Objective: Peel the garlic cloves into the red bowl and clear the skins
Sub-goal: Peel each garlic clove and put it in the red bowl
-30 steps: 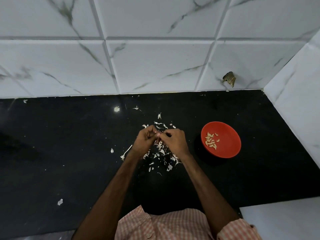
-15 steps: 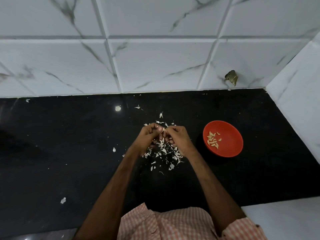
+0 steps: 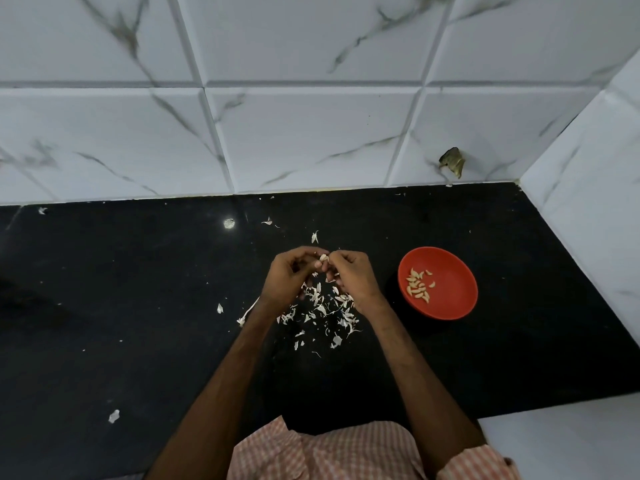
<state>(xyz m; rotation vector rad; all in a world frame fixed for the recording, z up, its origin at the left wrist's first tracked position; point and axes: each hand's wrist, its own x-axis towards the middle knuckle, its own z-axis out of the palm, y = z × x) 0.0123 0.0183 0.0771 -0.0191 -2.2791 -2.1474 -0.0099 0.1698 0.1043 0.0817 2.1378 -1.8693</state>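
Left hand (image 3: 287, 276), right hand (image 3: 354, 279) barely shifted — pinching garlic clove (image 3: 323, 258); red bowl (image 3: 455, 292) holds peeled cloves (image 3: 417, 287)

Bowl (image 3: 453, 292), wall (image 3: 595, 220) rt; left prob. passable.

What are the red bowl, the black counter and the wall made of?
The red bowl looks like plastic: even colour, dull sheen. The black counter seems polished stone, perhaps granite: glossy, faintly speckled, reflecting light. The wall is probably ceramic tile, with printed marble veins and grout lines.
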